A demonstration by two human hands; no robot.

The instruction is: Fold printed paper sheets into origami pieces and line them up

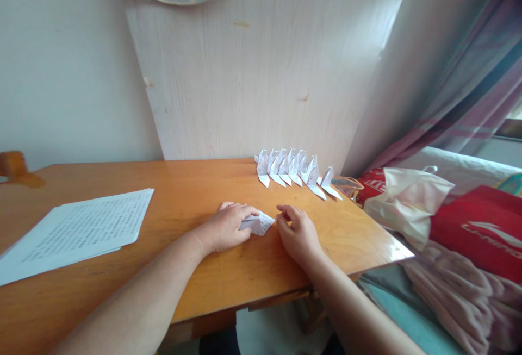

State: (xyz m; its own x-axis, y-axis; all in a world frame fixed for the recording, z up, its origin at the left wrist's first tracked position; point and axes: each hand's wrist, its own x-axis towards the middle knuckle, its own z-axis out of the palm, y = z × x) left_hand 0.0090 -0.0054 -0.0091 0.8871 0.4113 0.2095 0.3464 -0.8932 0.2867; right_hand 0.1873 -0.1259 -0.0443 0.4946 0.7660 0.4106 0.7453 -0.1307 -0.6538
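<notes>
A small folded piece of printed paper [261,224] lies low over the wooden table in front of me. My left hand [230,227] is closed on its left part, fingers on top and thumb along the near side, so that part is hidden. The paper's pointed end faces right. Close beside that point is my right hand [299,232], its fingers curled in and nothing visible in them. Farther back stand several folded paper figures [291,167] in rows, each with upright points and a flat pointed end toward me.
A stack of printed sheets [93,230] lies on the table [196,181] to the left. A pale board [244,83] rises behind the table. Past the right edge are a red bag [477,230], a white bag [408,203] and a pinkish cloth [457,290].
</notes>
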